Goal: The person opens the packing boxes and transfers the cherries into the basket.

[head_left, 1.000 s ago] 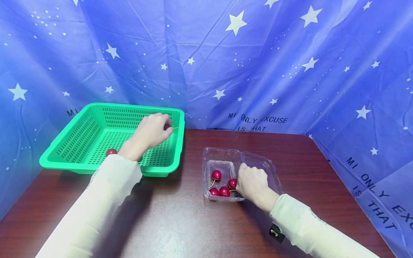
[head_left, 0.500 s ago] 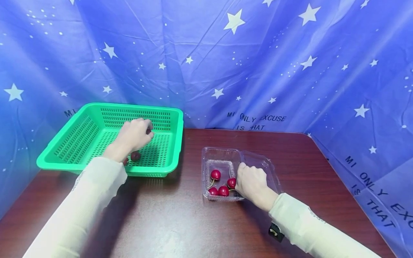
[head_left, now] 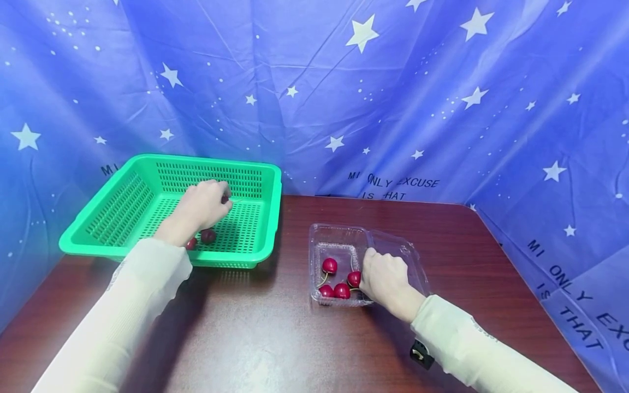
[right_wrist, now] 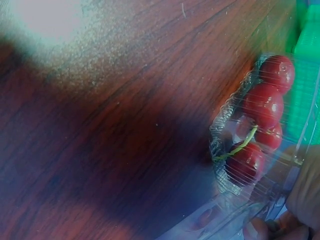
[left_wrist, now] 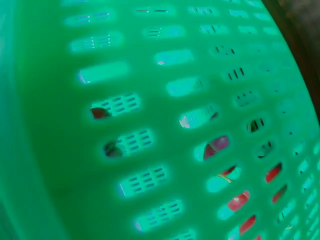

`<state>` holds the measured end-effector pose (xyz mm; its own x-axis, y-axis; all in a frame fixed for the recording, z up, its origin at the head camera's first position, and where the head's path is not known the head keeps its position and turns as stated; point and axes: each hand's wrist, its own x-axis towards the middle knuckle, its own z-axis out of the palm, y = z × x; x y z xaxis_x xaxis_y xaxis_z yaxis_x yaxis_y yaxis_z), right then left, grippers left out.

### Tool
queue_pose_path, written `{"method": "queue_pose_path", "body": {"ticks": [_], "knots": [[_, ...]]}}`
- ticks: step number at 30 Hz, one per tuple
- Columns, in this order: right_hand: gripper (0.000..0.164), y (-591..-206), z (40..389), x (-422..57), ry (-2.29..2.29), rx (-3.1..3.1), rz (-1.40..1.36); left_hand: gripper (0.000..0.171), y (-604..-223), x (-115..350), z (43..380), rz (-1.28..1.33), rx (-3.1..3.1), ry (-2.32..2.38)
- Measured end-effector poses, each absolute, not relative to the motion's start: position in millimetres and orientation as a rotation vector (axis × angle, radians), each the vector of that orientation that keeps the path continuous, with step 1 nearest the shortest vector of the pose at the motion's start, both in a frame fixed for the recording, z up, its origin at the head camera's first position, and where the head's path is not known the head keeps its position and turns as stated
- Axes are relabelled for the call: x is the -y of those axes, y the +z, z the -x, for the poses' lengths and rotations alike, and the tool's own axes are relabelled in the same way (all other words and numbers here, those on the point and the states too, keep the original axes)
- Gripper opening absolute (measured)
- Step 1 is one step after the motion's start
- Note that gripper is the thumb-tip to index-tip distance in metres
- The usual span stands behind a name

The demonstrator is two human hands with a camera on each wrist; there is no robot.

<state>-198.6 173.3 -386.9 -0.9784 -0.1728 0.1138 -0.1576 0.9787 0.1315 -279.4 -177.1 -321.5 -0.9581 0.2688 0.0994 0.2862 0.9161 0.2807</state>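
Note:
My left hand (head_left: pixel 199 208) is low inside the green basket (head_left: pixel 169 254), its curled fingers pinching a dark red cherry (head_left: pixel 225 200) with a thin stem. More cherries (head_left: pixel 208 236) lie on the basket floor below the wrist. Through the slotted basket wall (left_wrist: pixel 45 150) in the left wrist view, red pieces of cherry (left_wrist: pixel 239 201) show; the hand itself is hidden there. My right hand (head_left: pixel 388 281) grips the hinge-side edge of an opened clear plastic box (head_left: pixel 339 232). Several red cherries (head_left: pixel 330 266), some with stems, sit in the box; the right wrist view shows them (right_wrist: pixel 263 106) through its side.
Both the basket and the box stand on a dark red-brown wooden table (head_left: pixel 275 338). The box's clear lid (head_left: pixel 410 254) lies folded out to the right. A blue cloth with stars (head_left: pixel 304 71) hangs behind and at both sides.
The left hand has moved left and lower in the basket with the cherry, then stayed nearly still. Cherries below its wrist have come into view. The right hand keeps its place on the box.

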Motion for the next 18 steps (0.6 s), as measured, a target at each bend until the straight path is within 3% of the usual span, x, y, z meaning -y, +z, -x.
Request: {"method": "queue_pose_path", "body": {"ticks": [18], "knots": [[0.030,-386,197,-174,-0.191,3.011,-0.251,0.024,-336,186,278,0.455,3.061,-0.442]]}}
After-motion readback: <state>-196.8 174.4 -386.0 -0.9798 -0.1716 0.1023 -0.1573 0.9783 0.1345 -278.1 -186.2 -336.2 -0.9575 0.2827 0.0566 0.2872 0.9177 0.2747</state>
